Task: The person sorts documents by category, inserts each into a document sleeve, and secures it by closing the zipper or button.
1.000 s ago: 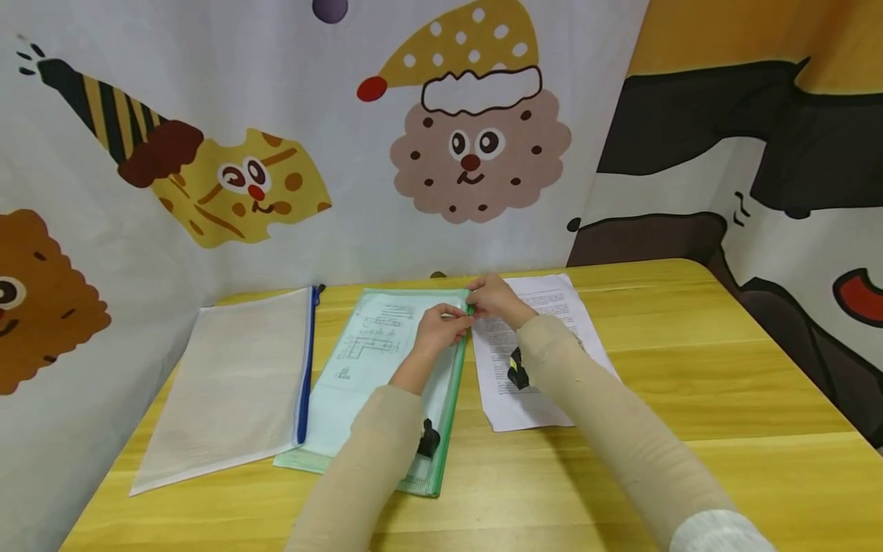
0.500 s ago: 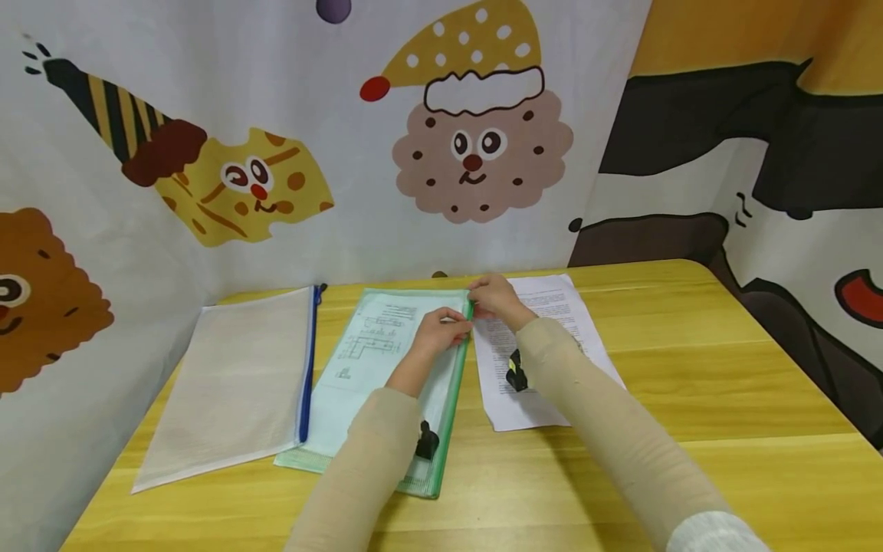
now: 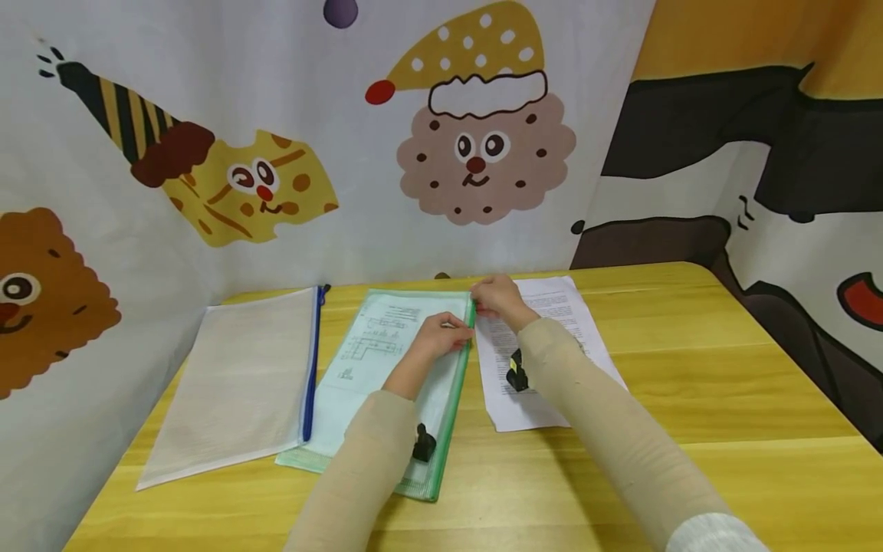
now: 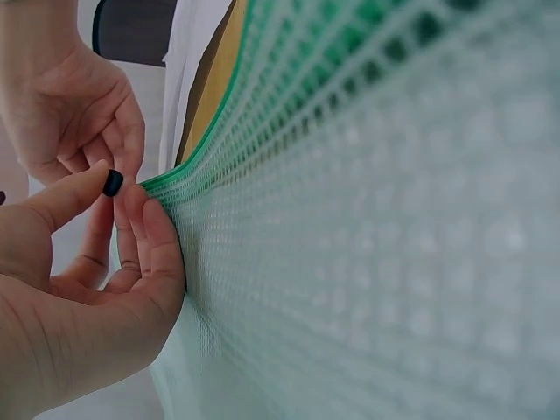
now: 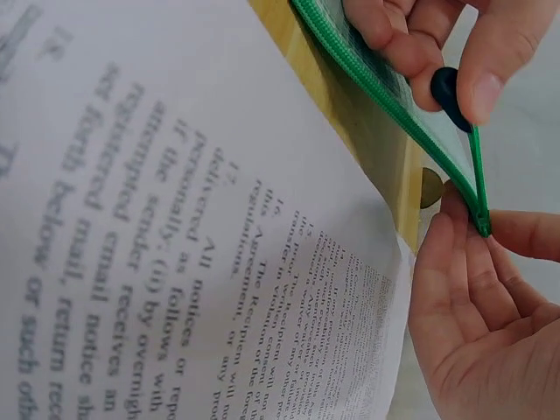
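Observation:
A green-edged mesh zip pouch (image 3: 386,383) lies on the table, with a sheet bearing a line drawing showing through it. My left hand (image 3: 441,336) is over its right edge and pinches the black zip pull (image 5: 446,90) between thumb and fingers. From that pull a green cord (image 5: 478,166) runs taut to the slider at the zip's far end. My right hand (image 3: 500,299) grips the pouch's far right corner, thumb on one side and fingers on the other. In the left wrist view the mesh (image 4: 367,227) stretches away close to the left fingers.
A white mesh pouch (image 3: 234,383) with a blue zip (image 3: 313,368) lies at left, slightly overlapping the green one. Printed paper (image 3: 552,337) lies at right, partly beneath my right forearm. A cartoon-print curtain (image 3: 359,153) hangs behind the wooden table (image 3: 690,383).
My left hand has shifted slightly toward me along the pouch's right edge. The right hand keeps its grip on the far corner. The head view has shifted a little.

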Tool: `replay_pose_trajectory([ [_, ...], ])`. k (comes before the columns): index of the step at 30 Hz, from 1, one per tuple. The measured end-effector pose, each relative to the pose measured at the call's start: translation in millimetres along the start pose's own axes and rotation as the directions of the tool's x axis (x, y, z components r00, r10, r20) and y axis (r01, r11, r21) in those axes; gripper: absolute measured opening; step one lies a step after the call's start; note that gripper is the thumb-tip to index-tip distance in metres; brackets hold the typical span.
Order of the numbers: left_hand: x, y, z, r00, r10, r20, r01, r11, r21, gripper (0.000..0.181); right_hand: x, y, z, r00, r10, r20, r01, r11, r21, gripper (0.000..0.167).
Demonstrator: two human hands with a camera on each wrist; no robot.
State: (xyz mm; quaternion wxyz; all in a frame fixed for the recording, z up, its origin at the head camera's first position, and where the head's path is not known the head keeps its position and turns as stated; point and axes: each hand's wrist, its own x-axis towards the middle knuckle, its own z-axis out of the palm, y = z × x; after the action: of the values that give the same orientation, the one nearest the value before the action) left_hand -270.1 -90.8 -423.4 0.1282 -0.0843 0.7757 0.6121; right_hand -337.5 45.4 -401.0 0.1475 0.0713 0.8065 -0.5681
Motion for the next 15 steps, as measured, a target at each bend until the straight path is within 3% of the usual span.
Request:
replay_pose_trajectory([
  [5,-4.5,-0.1,-0.8,1.0,-0.028,-0.011,0.028,1.0,0.004,0.011,-1.0,-0.3,-0.9,1.0,-0.001,0.013,0.001,1.0,0.031,0.033],
  [15,-14.1,0.2,-6.0,0.999,-0.032,0.032,0.031,0.999,0.027,0.009,0.0,0.2,-2.0,1.0,-0.004,-0.016,0.005,0.997,0.073,0.03],
])
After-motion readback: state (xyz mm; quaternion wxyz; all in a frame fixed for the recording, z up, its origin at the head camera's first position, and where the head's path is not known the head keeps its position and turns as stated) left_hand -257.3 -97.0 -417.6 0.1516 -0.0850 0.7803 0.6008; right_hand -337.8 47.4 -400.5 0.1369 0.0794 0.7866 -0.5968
